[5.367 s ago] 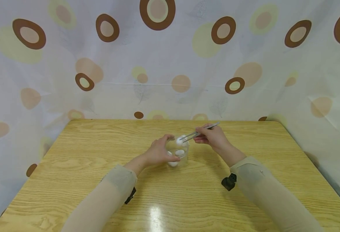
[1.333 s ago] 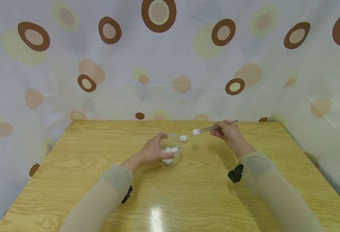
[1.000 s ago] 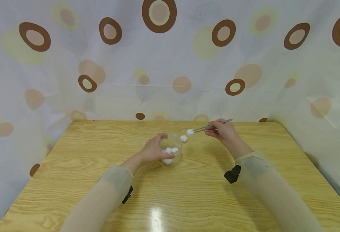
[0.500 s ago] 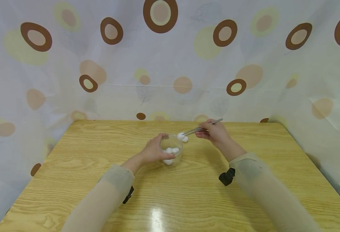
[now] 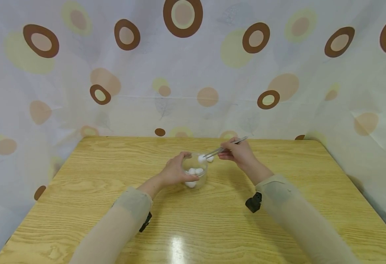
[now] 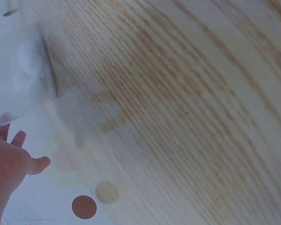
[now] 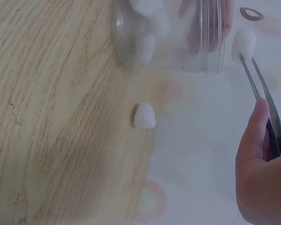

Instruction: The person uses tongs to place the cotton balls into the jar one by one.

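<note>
My left hand [image 5: 174, 171] holds a clear round jar [image 5: 201, 180] upright on the table, thumb and fingers spread around its side near the rim. Several white cotton balls [image 5: 191, 183] lie inside it. Metal tweezers [image 5: 217, 150] are pinched in my right hand [image 5: 242, 156], their tips pointing left toward the jar. Between the tips is a cotton ball [image 7: 244, 43], just above the jar's mouth in the right wrist view. Another cotton ball [image 7: 144, 116] rests on the table beside the jar. The left wrist view shows the jar [image 6: 18, 79] and part of my left hand [image 6: 11, 161].
A wood-grain table [image 5: 193, 220] spreads around both hands. Behind it and at its sides hangs a pale curtain [image 5: 186, 73] with brown and yellow circles. Small black devices, such as the one at the right wrist [image 5: 253, 202], are worn at the sleeves.
Over the last second or so, my right hand has carried the tweezers and their cotton ball leftward to the jar's mouth. My left hand and the jar have stayed nearly still.
</note>
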Action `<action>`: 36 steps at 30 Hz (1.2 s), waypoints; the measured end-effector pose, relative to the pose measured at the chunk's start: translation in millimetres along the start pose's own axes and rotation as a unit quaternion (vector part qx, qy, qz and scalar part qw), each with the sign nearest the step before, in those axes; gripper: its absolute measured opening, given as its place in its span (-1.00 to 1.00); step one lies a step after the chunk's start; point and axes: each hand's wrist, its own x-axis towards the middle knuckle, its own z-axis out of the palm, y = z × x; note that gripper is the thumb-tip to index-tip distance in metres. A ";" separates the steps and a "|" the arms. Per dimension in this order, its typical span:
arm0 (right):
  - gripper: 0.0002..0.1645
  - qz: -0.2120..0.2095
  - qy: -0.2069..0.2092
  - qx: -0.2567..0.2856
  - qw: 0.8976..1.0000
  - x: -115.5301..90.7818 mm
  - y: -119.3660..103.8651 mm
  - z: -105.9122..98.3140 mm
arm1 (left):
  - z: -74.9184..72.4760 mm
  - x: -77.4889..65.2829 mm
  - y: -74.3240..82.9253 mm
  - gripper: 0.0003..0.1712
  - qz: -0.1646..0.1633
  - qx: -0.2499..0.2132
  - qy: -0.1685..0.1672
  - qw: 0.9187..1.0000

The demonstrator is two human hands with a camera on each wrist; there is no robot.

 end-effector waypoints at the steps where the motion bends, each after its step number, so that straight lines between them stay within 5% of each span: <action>1: -0.80 -0.002 0.000 -0.003 1.000 0.1 0.6 0.6 | -0.1 -0.2 0.1 0.02 0.000 0.001 -0.001 1.000; 36: -0.89 -0.009 -0.011 -0.021 1.000 -0.4 6.8 0.8 | 0.9 -0.9 1.0 0.03 -0.011 -0.004 0.005 1.000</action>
